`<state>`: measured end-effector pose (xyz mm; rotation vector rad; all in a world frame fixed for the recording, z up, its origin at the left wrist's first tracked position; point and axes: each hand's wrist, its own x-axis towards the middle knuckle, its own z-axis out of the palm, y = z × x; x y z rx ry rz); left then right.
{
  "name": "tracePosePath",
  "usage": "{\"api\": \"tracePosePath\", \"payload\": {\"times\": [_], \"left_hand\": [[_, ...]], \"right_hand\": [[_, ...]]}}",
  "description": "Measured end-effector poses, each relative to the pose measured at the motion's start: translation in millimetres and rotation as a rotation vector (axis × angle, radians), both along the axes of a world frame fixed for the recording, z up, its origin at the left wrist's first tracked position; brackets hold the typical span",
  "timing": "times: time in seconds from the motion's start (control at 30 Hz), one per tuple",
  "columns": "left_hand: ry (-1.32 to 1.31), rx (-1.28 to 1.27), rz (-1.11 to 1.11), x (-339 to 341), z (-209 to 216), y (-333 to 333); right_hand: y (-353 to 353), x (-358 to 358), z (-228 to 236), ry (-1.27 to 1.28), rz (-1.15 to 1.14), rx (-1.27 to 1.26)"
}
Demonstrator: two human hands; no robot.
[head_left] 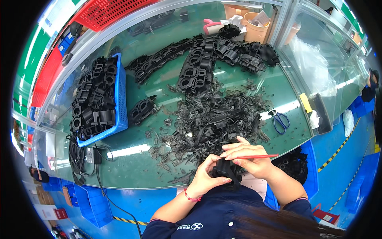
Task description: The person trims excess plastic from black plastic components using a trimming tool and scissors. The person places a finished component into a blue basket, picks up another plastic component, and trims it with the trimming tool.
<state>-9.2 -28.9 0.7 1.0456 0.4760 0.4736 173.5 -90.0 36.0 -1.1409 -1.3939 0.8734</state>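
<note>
My left hand is wrapped around a black moulded plastic part, close to my body at the table's front edge. In my right hand lies a slim red pen-like tool; its rear end sticks out to the right and its tip is hidden. The right fingers reach over the top of the part. Just beyond both hands spreads a heap of black plastic scraps. Similar black parts lie in rows behind the heap, and one part rests apart to its left.
A blue basket full of black parts stands at the left. A black adapter with cables lies near the front left edge. Blue-handled cutters lie at the right. Orange tubs stand at the back. A blue bin sits below the right edge.
</note>
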Motion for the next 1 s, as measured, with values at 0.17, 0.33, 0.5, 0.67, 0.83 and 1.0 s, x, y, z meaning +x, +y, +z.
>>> {"api": "tracePosePath", "payload": {"times": [0.17,0.33,0.5,0.67,0.83,1.0], "left_hand": [[0.008,-0.085,-0.034,-2.6,-1.6,-1.6],[-0.042,-0.101,-0.055,-7.3,-2.1,-2.6],[-0.079,-0.292,-0.021,-4.7,-2.0,-0.7],[-0.208,-0.426,-0.001,-2.5,-0.4,-4.3],[-0.107,-0.497,-0.043,-7.9,-9.3,-2.7],[-0.209,-0.710,-0.124,-11.9,-21.0,1.3]], "right_hand": [[0.5,-1.9,-0.1,-0.247,-0.066,0.203],[6.2,14.0,-19.1,-0.700,-0.375,0.301],[-2.0,11.5,-12.5,0.029,-0.375,0.133],[-3.1,-1.8,-18.2,0.268,-0.161,0.120],[3.0,8.4,-17.4,0.339,0.051,0.101],[7.8,15.6,-13.9,0.414,0.247,-0.002]]}}
